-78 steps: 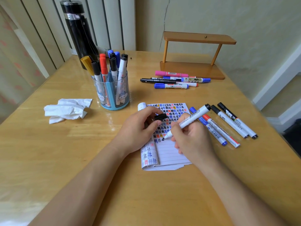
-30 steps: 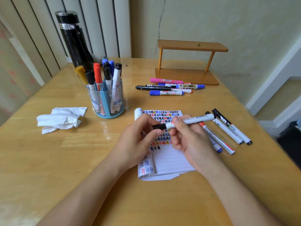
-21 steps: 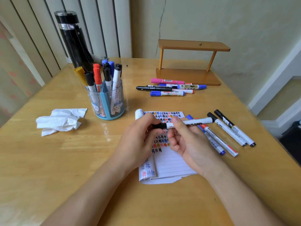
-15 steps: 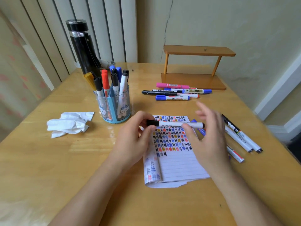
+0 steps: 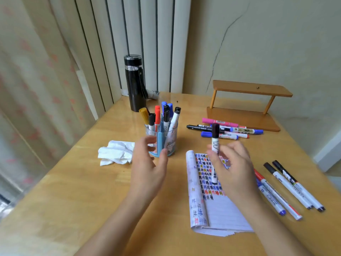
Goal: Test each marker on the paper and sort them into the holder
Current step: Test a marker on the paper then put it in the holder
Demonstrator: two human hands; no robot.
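Right hand (image 5: 233,170): pinches the capped black-and-white marker (image 5: 215,145), upright, above the scribbled lined notepad (image 5: 215,207).
Left hand (image 5: 147,170): fingers spread, holding nothing, just beside the clear plastic holder with blue divider (image 5: 172,141); contact unclear.
Step, judged: marker tested, sorting in hand.
Next move: carry leftward, lower into a gap among the standing markers.
Room: bare tabletop between; crumpled white tissue (image 5: 116,154) beyond the holder; loose white-barrelled markers (image 5: 287,189) near the right table edge.
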